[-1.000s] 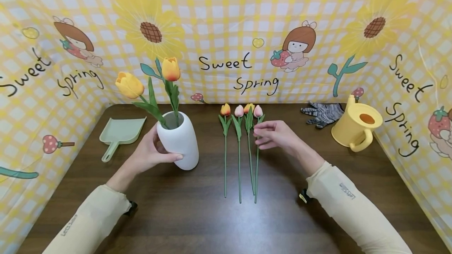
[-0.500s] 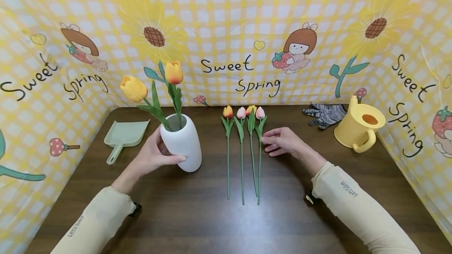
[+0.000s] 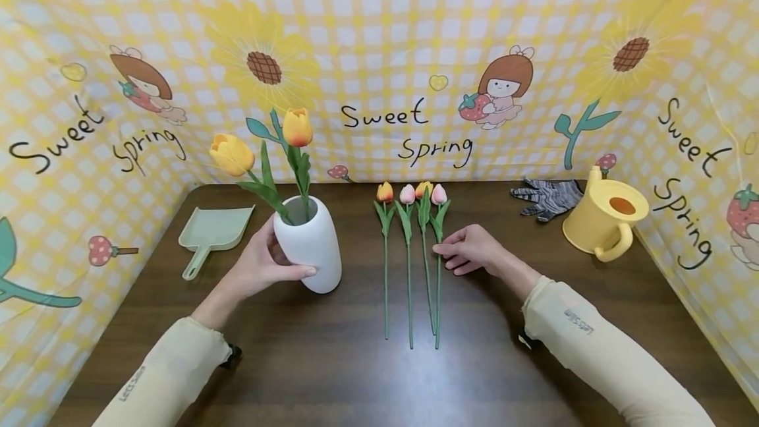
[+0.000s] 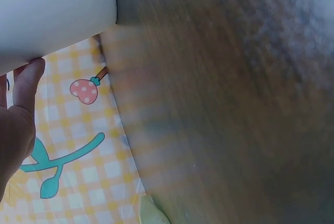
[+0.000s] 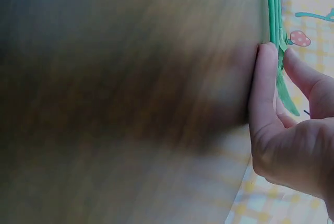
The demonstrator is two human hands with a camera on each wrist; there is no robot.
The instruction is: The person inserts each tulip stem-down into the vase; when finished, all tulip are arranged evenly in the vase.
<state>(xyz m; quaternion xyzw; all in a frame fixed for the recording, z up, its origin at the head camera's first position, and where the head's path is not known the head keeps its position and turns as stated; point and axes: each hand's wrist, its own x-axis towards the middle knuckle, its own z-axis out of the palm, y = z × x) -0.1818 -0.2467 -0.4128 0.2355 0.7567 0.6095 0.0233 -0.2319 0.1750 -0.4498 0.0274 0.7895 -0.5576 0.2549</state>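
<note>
My left hand (image 3: 267, 262) grips a white vase (image 3: 311, 252) around its side and holds it tilted to the left. Two artificial tulips stand in it: a yellow tulip (image 3: 232, 154) leaning left and an orange-yellow tulip (image 3: 298, 129). In the left wrist view the vase (image 4: 52, 15) fills the upper left corner, with fingers (image 4: 30, 85) under it. My right hand (image 3: 474, 250) pinches the green stem of the rightmost pink tulip (image 3: 439, 195) below its leaves. In the right wrist view finger and thumb sit either side of the stem (image 5: 272, 10). The flower still lies on the table.
Beside it lie another pink tulip (image 3: 407, 195) and two orange-yellow ones, an outer tulip (image 3: 385, 192) and an inner tulip (image 3: 423, 191). A green dustpan (image 3: 215, 229) is at the left, a grey glove (image 3: 547, 198) and yellow watering can (image 3: 601, 219) at the right. Checked cloth surrounds the brown table (image 3: 332, 361).
My right hand has moved down from the tulip's leaves to its stem and closed its fingers there. My left hand keeps its grip on the vase. The view has shifted slightly.
</note>
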